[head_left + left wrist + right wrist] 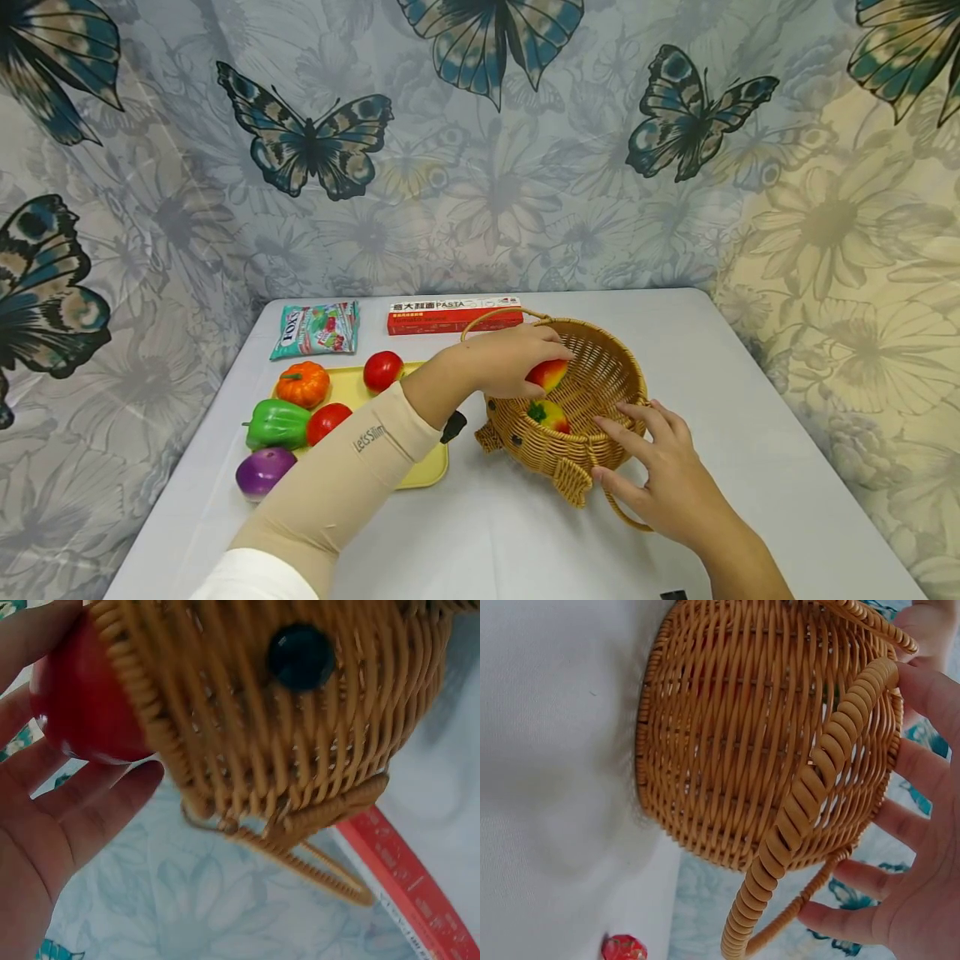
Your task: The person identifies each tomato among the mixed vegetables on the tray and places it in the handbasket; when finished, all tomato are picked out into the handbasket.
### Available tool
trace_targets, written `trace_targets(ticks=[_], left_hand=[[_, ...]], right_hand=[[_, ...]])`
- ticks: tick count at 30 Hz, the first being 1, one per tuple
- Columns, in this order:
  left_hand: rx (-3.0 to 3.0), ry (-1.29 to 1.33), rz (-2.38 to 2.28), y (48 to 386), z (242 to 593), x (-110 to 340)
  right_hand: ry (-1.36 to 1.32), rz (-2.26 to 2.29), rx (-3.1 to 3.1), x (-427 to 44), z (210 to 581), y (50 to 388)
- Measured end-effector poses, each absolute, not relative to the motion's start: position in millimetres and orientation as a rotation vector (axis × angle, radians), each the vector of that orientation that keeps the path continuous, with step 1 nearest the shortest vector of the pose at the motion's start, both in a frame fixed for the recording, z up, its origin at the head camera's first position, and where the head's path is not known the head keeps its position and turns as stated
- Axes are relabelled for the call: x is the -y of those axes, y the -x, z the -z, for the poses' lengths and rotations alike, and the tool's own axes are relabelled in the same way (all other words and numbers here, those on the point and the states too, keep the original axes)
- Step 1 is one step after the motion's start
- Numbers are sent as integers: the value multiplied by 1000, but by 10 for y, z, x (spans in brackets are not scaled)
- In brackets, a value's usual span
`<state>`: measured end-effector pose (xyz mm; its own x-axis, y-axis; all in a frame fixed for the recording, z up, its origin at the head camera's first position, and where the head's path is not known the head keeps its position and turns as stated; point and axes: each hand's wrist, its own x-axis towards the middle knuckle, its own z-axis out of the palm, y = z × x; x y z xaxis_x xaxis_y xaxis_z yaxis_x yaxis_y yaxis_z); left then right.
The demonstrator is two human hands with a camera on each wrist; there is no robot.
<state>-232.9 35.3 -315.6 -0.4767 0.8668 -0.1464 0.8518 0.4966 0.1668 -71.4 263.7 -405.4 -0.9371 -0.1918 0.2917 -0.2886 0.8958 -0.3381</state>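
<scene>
A wicker basket with dark button eyes and looped handles stands right of the table's middle. Over its left rim, my left hand grips a glossy red-and-yellow fruit between thumb and fingers; the left wrist view shows the fruit's red side against the rim. Inside the basket lies another red-and-yellow fruit with a green leafy top. My right hand rests at the basket's right rim, its fingers spread and fairly straight. In the right wrist view, the thumb lies by the base of a handle.
Left of the basket is a yellow tray with an orange pumpkin, a green bell pepper, two red tomato-like pieces and a purple vegetable at its edge. Behind lie a FOX'S packet and a pasta box.
</scene>
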Motion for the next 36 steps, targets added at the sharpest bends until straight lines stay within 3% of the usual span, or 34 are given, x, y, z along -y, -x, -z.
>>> trace_targets(ticks=[20, 36], left_hand=[[-2520, -1391, 4, 2401, 3463, -518], [-2541, -1356, 12, 2362, 3371, -446]], right_hand=[[-372, -563, 2785, -2627, 4047, 714], [-371, -568, 2771, -2635, 4074, 708]])
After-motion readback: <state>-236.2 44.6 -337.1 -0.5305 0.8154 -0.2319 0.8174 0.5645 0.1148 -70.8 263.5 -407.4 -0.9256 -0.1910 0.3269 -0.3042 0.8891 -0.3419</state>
